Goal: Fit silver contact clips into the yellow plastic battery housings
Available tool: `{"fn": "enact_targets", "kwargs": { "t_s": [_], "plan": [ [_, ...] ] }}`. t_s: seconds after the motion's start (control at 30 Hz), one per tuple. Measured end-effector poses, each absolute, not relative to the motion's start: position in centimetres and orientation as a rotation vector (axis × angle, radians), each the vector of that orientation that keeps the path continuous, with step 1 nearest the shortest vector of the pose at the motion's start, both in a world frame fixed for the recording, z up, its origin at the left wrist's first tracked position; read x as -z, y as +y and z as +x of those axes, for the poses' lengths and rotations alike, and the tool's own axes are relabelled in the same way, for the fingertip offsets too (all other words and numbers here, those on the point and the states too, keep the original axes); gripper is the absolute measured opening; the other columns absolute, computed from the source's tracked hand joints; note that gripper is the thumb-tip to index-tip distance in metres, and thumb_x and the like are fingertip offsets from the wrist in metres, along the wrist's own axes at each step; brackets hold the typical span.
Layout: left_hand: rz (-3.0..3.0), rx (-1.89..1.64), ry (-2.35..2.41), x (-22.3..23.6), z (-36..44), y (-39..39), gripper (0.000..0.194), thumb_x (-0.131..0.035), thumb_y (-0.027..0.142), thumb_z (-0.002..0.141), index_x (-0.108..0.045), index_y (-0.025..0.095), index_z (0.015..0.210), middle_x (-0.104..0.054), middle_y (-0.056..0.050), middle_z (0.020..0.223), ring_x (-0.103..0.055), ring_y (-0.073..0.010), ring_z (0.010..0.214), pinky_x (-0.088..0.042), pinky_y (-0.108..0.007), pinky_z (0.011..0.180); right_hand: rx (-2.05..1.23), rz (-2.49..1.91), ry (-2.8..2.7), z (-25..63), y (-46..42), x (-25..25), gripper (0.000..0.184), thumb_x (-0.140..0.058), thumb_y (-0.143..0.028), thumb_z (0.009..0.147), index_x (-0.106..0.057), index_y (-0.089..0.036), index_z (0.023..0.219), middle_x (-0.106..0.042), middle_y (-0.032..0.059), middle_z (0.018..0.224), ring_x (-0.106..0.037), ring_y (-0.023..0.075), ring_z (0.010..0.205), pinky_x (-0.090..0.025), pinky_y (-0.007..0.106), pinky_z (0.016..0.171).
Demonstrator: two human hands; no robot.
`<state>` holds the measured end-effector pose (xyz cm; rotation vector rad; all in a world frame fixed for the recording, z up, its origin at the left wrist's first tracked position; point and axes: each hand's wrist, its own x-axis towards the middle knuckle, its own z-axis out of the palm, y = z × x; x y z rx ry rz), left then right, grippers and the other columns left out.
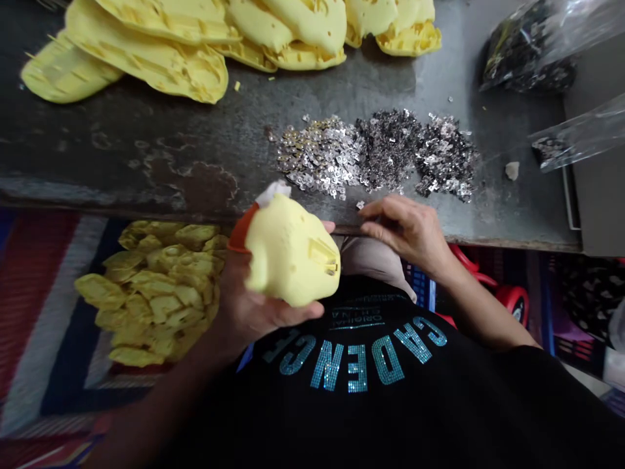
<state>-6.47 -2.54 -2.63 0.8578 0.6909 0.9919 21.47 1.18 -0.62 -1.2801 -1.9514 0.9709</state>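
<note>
My left hand [254,312] grips a rounded pale yellow foam form [290,254] from below, with a small rectangular recess on its face. An orange piece [239,228] and a white tuft [272,193] stick out behind the form. My right hand [403,228] rests at the metal table's front edge [415,236], its fingertips pinched together. Nothing shows between them. Just beyond those fingertips lie mounded silver and dark metallic sequins [381,153], with one loose bit [360,204] near them.
Large yellow foam pieces [146,45] are heaped along the far side of the worn metal table [122,156]. Small yellow foam pieces [156,293] lie on a striped mat at lower left. Plastic bags [527,49] lie at upper right, and red objects [512,299] sit below the table.
</note>
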Motion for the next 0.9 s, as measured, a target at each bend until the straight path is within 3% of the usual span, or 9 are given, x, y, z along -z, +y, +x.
{"fn": "enact_targets", "kwargs": {
  "t_s": [0.1, 0.17, 0.33, 0.5, 0.6, 0.8, 0.9],
  "plan": [
    [0.925, -1.092, 0.697, 3.0, -6.2, -2.5, 0.079, -0.093, 0.032, 0.087, -0.057, 0.036, 0.157, -0.076, 0.0, 0.154, -0.067, -0.0339, 0.147, -0.065, -0.034, 0.105, -0.365, -1.486, -2.274, 22.0, 2.9, 0.6, 0.013, -0.069, -0.031, 0.108, -0.078, -0.022, 0.111, -0.076, 0.0079, 0.108, -0.067, 0.0226, 0.098, -0.052, 0.035, 0.085],
    [0.869, -1.067, 0.708, 3.4, -5.9, -2.7, 0.076, -0.088, 0.037, 0.094, -0.053, 0.036, 0.161, -0.076, -0.001, 0.154, -0.067, -0.0325, 0.148, -0.063, -0.035, 0.11, -0.215, -1.501, -2.397, 21.8, 3.6, 1.1, 0.014, -0.065, -0.031, 0.11, -0.076, -0.022, 0.108, -0.074, 0.0087, 0.106, -0.064, 0.0239, 0.097, -0.05, 0.036, 0.083],
    [0.728, -1.03, 0.687, 4.2, -4.8, -2.9, 0.07, -0.087, 0.047, 0.095, -0.058, 0.035, 0.158, -0.08, -0.008, 0.146, -0.074, -0.0343, 0.14, -0.064, -0.047, 0.114, -0.11, -1.471, -2.427, 21.5, 3.6, 1.6, 0.024, -0.054, -0.028, 0.114, -0.073, -0.022, 0.101, -0.072, 0.0082, 0.1, -0.06, 0.0233, 0.092, -0.047, 0.036, 0.08],
    [0.637, -0.897, 0.612, 4.4, -3.8, -2.5, 0.07, -0.09, 0.052, 0.088, -0.064, 0.032, 0.15, -0.084, -0.001, 0.139, -0.081, -0.0286, 0.125, -0.068, -0.036, 0.103, -0.269, -1.463, -2.255, 23.1, 2.9, 1.1, 0.016, -0.06, -0.021, 0.104, -0.073, -0.023, 0.097, -0.072, 0.0045, 0.093, -0.063, 0.0195, 0.086, -0.045, 0.032, 0.075],
    [0.589, -0.848, 0.609, 4.3, -3.2, -2.3, 0.067, -0.089, 0.053, 0.09, -0.063, 0.031, 0.147, -0.084, -0.002, 0.138, -0.082, -0.0289, 0.123, -0.067, -0.041, 0.108, -0.434, -1.431, -2.077, 24.2, 2.3, 0.9, 0.011, -0.066, -0.019, 0.097, -0.073, -0.023, 0.09, -0.072, 0.001, 0.086, -0.063, 0.0169, 0.082, -0.045, 0.03, 0.075],
    [0.566, -0.834, 0.604, 4.0, -1.5, -2.3, 0.068, -0.085, 0.057, 0.094, -0.061, 0.026, 0.15, -0.083, -0.01, 0.139, -0.082, -0.0325, 0.125, -0.068, -0.046, 0.108, -1.249, -1.058, -1.541, 24.4, 0.8, 0.8, 0.018, -0.082, -0.036, 0.098, -0.077, -0.02, 0.093, -0.075, -0.003, 0.083, -0.065, 0.0103, 0.073, -0.05, 0.023, 0.069],
    [0.572, -0.767, 0.612, 4.3, -0.9, -2.5, 0.071, -0.087, 0.061, 0.091, -0.062, 0.027, 0.148, -0.08, -0.013, 0.143, -0.081, -0.0363, 0.126, -0.07, -0.05, 0.103, -1.358, -0.975, -1.451, 23.3, 0.0, 0.6, 0.017, -0.086, -0.035, 0.097, -0.078, -0.019, 0.094, -0.077, -0.002, 0.085, -0.068, 0.011, 0.077, -0.053, 0.024, 0.073]
  ]
}}
